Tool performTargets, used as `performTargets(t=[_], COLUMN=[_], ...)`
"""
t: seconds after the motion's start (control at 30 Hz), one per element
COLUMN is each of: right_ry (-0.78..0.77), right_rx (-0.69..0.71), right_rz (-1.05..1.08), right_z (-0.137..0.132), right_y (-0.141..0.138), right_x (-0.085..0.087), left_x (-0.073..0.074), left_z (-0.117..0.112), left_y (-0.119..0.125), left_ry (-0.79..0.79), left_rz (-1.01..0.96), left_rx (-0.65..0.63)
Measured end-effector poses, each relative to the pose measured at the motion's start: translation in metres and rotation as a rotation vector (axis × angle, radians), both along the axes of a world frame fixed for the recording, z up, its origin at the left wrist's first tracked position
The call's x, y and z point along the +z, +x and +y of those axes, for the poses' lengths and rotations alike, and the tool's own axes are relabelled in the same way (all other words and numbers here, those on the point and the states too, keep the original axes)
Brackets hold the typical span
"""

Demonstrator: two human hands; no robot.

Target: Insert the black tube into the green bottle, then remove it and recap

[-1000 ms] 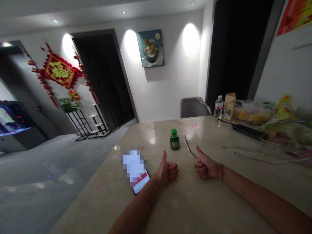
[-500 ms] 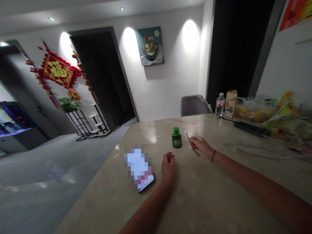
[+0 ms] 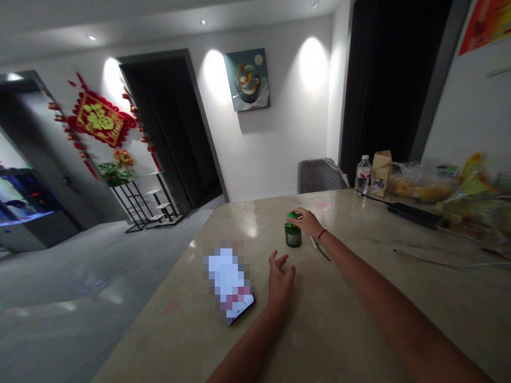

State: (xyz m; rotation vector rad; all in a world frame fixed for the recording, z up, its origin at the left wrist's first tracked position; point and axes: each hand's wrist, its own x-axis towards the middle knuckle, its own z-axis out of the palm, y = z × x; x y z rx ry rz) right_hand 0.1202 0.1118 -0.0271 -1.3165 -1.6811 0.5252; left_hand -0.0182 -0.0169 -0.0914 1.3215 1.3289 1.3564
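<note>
Head view: beyond and right of the phone [image 3: 228, 276] stands the green bottle [image 3: 293, 238], its narrow cap [image 3: 291, 216] probably why the right hand [image 3: 308, 221] curls there, hold unclear; the left hand [image 3: 280, 282] is half-open, empty.

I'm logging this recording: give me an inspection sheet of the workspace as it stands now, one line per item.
Surface: pale glossy tabletop, with faint reddish marks.
Handled things: green bottle upright; a thin white stick and a thin black strip lie near it.
Clutter: lit phone, partly pixelated; water bottle, paper bag and plastic bags toward the far right.
Hands: right hand at the bottle's top, firmness of grip unclear; left hand open, holding nothing.
Cables: white cable at right; black cord reaching a black box.
Surroundings: grey chair, wall picture, dark doorways.
</note>
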Motion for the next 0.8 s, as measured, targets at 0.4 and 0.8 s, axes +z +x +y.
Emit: performTargets(t=[0.4, 0.8], right_ry=[-0.04, -0.084], right_rx=[-0.196, -0.2], right_rz=[-0.445, -0.591], right_z=[-0.064, -0.09], right_y=[0.006, 0.0], right_x=[0.034, 0.047], left_x=[0.007, 0.048], left_z=[-0.005, 0.012], left_y=[0.0, 0.002], left_ry=[0.022, -0.274], left_rz=[0.136, -0.122], left_rx=[-0.024, -0.145])
